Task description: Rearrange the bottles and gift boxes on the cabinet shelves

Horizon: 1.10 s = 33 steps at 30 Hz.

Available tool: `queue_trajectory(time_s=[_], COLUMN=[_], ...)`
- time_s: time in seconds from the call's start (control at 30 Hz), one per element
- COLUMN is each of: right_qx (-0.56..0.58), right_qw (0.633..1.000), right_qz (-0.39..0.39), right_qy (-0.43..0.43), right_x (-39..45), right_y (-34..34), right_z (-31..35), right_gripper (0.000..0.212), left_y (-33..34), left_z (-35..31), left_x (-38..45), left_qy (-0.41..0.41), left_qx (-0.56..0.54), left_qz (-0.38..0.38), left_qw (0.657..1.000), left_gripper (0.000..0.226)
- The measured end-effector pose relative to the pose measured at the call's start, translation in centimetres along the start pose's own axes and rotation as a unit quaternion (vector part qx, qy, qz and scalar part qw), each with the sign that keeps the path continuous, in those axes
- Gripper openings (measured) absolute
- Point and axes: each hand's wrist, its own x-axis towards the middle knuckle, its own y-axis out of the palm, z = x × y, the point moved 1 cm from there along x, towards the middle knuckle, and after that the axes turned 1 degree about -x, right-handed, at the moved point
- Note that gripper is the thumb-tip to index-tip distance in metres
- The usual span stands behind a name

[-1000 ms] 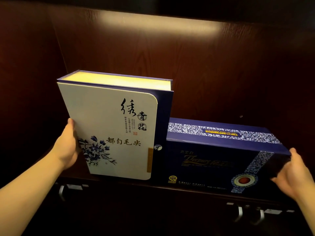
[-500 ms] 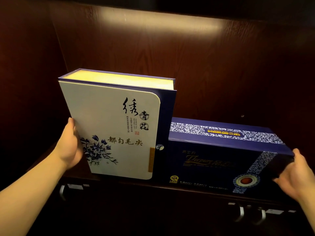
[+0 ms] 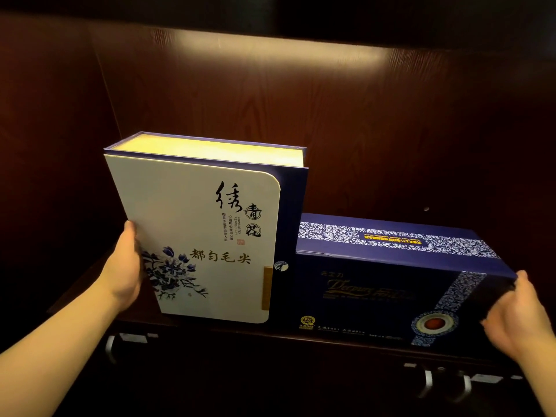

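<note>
A tall white gift box (image 3: 198, 236) with blue flowers and black calligraphy stands upright on the dark wooden shelf (image 3: 75, 299). Its blue spine touches a lower, long dark-blue gift box (image 3: 376, 284) with a patterned band, lying to its right. My left hand (image 3: 126, 269) presses flat against the white box's left side, thumb at its front edge. My right hand (image 3: 517, 314) is at the blue box's right end, thumb on the top corner, fingers relaxed along the end face. No bottles are in view.
The cabinet's dark wood back panel (image 3: 331, 115) and left wall (image 3: 45, 145) enclose the shelf, lit from above. Below the shelf edge are metal door handles (image 3: 427, 383) at the right and another handle (image 3: 109, 347) at the left.
Both boxes have shifted a little to the right along the shelf, and both hands moved with them.
</note>
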Motion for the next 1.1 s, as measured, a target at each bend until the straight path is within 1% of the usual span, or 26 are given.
queue_trajectory(time_s=[0.07, 0.17, 0.27, 0.43, 0.63, 0.73, 0.8, 0.87, 0.93, 1.0, 1.1], right_qx=[-0.006, -0.014, -0.021, -0.001, -0.020, -0.020, -0.047, -0.090, -0.101, -0.126, -0.145], right_qw=[1.000, 0.999, 0.997, 0.997, 0.995, 0.988, 0.979, 0.971, 0.969, 0.964, 0.963], right_qz=[-0.012, -0.039, -0.067, -0.077, -0.097, -0.147, -0.188, -0.206, -0.202, -0.195, -0.181], right_qy=[-0.005, -0.009, -0.009, -0.016, -0.027, -0.047, -0.063, -0.086, -0.104, -0.128, -0.138], right_x=[0.0, -0.3, -0.2, 0.1, -0.3, -0.5, -0.4, -0.9, -2.1, -3.4, -6.0], right_y=[0.2, 0.7, 0.8, 0.7, 0.5, 0.6, 0.9, 1.4, 2.0, 2.4, 2.8], right_z=[-0.1, 0.1, -0.2, -0.5, -0.6, -1.1, -1.9, -2.9, -3.7, -4.4, -4.6], right_gripper=[0.071, 0.067, 0.067, 0.067, 0.063, 0.065, 0.072, 0.071, 0.066, 0.067, 0.065], left_y=[-0.1, 0.3, 0.8, 1.3, 1.8, 1.8, 1.8, 1.5, 1.5, 1.6, 2.2], left_z=[0.1, -0.1, -0.3, -0.8, -0.9, -1.2, -0.9, -0.7, -0.8, -1.3, -2.8], left_x=[0.1, 0.0, -0.3, -0.6, -1.5, -3.1, -4.6, -6.3, -8.2, -9.3, -11.3], left_qy=[0.008, 0.010, 0.013, 0.007, 0.005, 0.017, 0.012, -0.006, -0.013, -0.004, 0.023], left_qx=[0.001, 0.009, 0.008, 0.005, 0.039, 0.078, 0.091, 0.107, 0.129, 0.139, 0.154], left_qz=[-0.012, -0.027, -0.040, -0.053, -0.083, -0.092, -0.096, -0.095, -0.086, -0.078, -0.051], left_qw=[1.000, 1.000, 0.999, 0.999, 0.996, 0.993, 0.991, 0.990, 0.988, 0.987, 0.986], left_gripper=[0.063, 0.067, 0.061, 0.057, 0.077, 0.091, 0.092, 0.093, 0.096, 0.097, 0.092])
